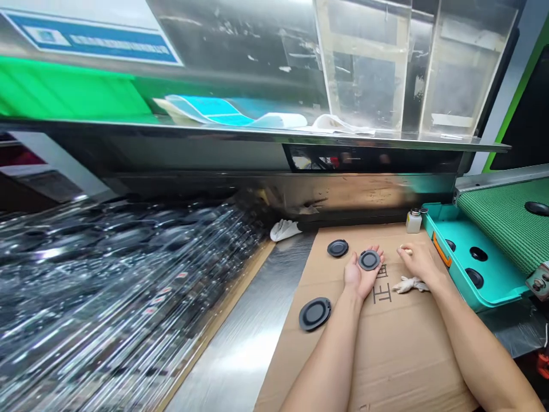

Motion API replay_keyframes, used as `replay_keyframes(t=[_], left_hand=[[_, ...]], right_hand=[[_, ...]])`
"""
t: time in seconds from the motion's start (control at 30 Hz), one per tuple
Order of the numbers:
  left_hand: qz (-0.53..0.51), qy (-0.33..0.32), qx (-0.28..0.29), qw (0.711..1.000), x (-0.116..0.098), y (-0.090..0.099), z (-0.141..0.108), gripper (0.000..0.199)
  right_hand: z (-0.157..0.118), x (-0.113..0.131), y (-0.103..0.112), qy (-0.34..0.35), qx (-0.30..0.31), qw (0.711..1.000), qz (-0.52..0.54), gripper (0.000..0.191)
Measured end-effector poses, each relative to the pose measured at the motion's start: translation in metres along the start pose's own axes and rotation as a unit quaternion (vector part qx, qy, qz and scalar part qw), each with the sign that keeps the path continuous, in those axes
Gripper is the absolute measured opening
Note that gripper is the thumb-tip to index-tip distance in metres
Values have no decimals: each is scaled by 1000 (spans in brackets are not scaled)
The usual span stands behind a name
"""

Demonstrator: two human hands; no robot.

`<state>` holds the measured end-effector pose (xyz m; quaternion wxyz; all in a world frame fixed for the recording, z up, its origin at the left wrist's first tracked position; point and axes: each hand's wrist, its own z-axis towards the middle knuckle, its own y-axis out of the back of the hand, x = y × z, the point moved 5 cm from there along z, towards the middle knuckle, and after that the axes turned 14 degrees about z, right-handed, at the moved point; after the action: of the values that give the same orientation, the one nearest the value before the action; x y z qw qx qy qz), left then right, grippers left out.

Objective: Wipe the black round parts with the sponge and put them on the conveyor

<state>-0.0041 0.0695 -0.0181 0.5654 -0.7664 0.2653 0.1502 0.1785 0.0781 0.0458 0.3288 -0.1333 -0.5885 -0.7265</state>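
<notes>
A round black disc (pixel 369 260) rests in my left hand (pixel 359 276), which is turned palm up under it. My right hand (pixel 418 261) is just right of it, fingers curled together around something small and pale that is too small to name. Two more black discs lie on the cardboard sheet (pixel 397 355): one (pixel 338 248) beyond my left hand to the left, one (pixel 315 313) beside my left forearm. Below my right hand lies a crumpled white cloth (pixel 410 285).
A teal tray (pixel 497 294) with several black discs stands at the right, beside a green conveyor belt (pixel 506 214) carrying one disc. A small white bottle (pixel 414 221) stands near the tray. Stacked clear plastic trays (pixel 128 297) fill the left. A metal shelf (pixel 240 133) spans above.
</notes>
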Motion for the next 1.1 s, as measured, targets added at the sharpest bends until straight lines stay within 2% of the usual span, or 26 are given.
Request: replay_keyframes(t=[0.03, 0.1, 0.17, 0.3, 0.4, 0.47, 0.57, 0.7, 0.8, 0.87, 0.93, 1.03, 1.1], left_hand=[[-7, 2, 4, 1000, -1, 0, 0, 48], [-16, 6, 10, 1000, -1, -1, 0, 47], [-15, 4, 11, 1000, 1, -1, 1, 41], [-2, -11, -3, 1000, 6, -5, 1, 32], [-3, -7, 41, 999, 10, -13, -4, 35], [-4, -14, 75, 997, 11, -19, -8, 40], [-4, -30, 64, 997, 10, -20, -11, 41], [6, -30, 65, 997, 13, -23, -12, 40], [3, -35, 78, 996, 13, -23, -12, 39], [4, -28, 72, 997, 14, -20, -11, 39], [11, -17, 65, 998, 14, -17, -9, 39], [13, -20, 59, 998, 15, -15, -5, 38], [15, -22, 56, 998, 16, -15, -3, 38]], right_hand=[[1, -6, 2, -14, -13, 999, -46, 35], [2, -13, -2, -36, 10, 995, -97, 42], [0, -10, -9, -28, 27, 996, -83, 40], [-12, 34, -29, 79, -1, 997, 21, 34], [-24, 66, -51, 142, 21, 989, 35, 28], [-26, 74, -57, 138, 1, 990, 7, 29], [-25, 70, -58, 84, -34, 995, -42, 32], [-27, 71, -61, 97, -19, 994, -56, 34], [-26, 69, -61, 58, -29, 995, -77, 34], [-25, 69, -62, 75, -29, 994, -80, 34], [-22, 64, -61, 97, -30, 992, -71, 32], [-13, 42, -50, 64, -53, 996, -26, 30], [-8, 31, -40, 50, -74, 995, 46, 38]])
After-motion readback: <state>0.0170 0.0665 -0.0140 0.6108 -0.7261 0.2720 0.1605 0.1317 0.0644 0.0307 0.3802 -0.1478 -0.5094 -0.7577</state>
